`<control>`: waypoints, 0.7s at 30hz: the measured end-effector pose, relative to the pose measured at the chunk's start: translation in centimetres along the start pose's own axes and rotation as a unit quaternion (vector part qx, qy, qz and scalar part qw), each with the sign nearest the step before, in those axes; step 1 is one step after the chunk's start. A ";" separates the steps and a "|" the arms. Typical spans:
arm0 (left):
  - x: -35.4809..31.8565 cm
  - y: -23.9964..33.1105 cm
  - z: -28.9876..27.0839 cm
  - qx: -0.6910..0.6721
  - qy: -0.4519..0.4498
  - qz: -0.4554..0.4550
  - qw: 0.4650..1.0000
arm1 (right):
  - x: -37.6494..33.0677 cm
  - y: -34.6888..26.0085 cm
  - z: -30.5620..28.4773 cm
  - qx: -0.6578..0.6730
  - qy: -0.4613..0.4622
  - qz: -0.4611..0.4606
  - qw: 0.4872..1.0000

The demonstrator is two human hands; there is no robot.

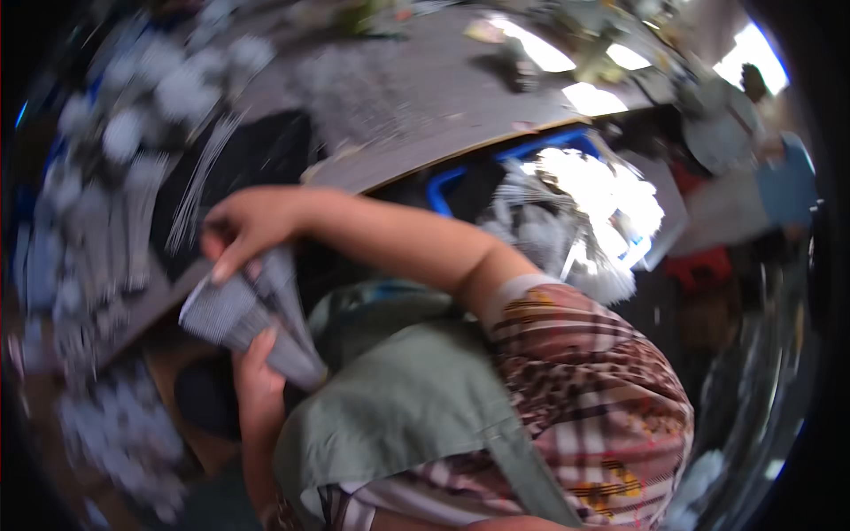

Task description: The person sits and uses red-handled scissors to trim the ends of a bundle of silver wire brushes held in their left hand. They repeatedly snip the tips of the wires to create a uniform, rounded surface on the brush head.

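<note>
A grey-white, finely ribbed folded piece [232,311] is held between my hands; it looks like pleated sheet or cloth, but blur hides its exact kind. My right hand [246,232] reaches across from the right and pinches its upper edge between thumb and fingers. Lower down, my left hand [258,367] grips the same piece, its thumb lying on the ribbed face. Just beyond my right hand, a bundle of thin pale wires or stems [202,181] lies on a black sheet [270,155].
White fluffy flower-like bunches [181,93] crowd the far left, with more pale pieces [119,434] lower left. A grey table [398,97] extends ahead. At right, a blue crate [438,190] holds white bunches [589,208]. A blurred figure, apparently a person [744,181], is farther right.
</note>
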State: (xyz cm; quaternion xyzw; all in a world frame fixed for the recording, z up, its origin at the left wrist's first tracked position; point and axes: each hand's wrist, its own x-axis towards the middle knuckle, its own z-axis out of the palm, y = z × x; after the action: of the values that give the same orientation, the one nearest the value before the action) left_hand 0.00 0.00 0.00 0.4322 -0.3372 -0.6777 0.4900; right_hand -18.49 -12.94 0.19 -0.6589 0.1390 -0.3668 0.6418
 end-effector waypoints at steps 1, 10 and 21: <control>-4.8 0.0 -0.6 0.004 0.085 0.022 0.996 | 1.3 1.1 3.7 0.051 -0.072 -0.006 0.996; 1.3 -8.8 -5.3 -0.087 0.059 -0.038 0.994 | 2.3 7.5 -0.5 0.016 -0.118 0.152 0.981; 1.5 -9.8 -5.4 -0.098 0.067 -0.021 0.993 | 2.6 9.3 -0.7 0.063 -0.170 0.146 0.972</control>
State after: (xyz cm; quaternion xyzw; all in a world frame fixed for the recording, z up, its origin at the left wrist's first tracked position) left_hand 1.06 1.30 -11.17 0.4333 -0.2269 -0.6872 0.5372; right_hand -14.48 -16.44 -7.93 -0.6422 0.0990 -0.1592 0.7432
